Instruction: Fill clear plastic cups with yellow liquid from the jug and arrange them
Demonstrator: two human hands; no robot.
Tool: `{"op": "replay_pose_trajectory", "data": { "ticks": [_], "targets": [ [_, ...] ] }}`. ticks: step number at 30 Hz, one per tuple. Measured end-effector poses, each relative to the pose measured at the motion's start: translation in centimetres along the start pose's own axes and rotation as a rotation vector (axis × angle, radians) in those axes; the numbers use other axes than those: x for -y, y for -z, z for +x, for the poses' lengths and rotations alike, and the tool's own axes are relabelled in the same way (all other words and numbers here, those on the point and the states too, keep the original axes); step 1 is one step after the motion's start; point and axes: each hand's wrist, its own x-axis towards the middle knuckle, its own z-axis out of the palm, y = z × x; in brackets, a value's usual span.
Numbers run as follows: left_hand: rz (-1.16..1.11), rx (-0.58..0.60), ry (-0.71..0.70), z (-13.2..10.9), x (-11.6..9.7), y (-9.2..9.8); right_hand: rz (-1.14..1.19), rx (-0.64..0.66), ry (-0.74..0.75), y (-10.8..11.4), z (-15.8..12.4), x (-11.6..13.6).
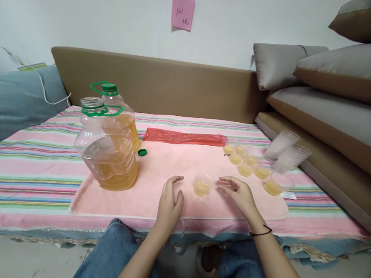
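Observation:
A small clear plastic cup with yellow oil in its bottom stands on the pink towel between my hands. My left hand rests on the towel just left of the cup, fingers curled loosely and apart, holding nothing. My right hand lies just right of the cup with fingers stretched toward it, also holding nothing. An uncapped large oil jug, part full, stands at the left. Its green cap lies on the towel beside it.
A second, capped oil jug stands behind the first. Several filled cups sit in rows at the right, with two stacks of clear cups lying beside them. A red plastic bag lies behind. Sofa cushions rise at the right.

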Motion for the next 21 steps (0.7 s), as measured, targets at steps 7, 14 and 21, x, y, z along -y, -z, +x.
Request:
{"op": "replay_pose_trajectory", "data": {
  "ticks": [7,14,21],
  "targets": [
    [-0.025,-0.018,0.067,1.0,0.7,0.4,-0.058,0.095,-0.031,-0.8,-0.5,0.0],
    [0.042,-0.002,0.104,1.1,1.3,1.5,-0.097,0.149,-0.026,-2.9,-0.3,0.7],
    [0.299,0.124,0.071,1.1,1.4,2.9,-0.036,0.148,-0.022,-4.0,-0.2,1.3]
  ]
}}
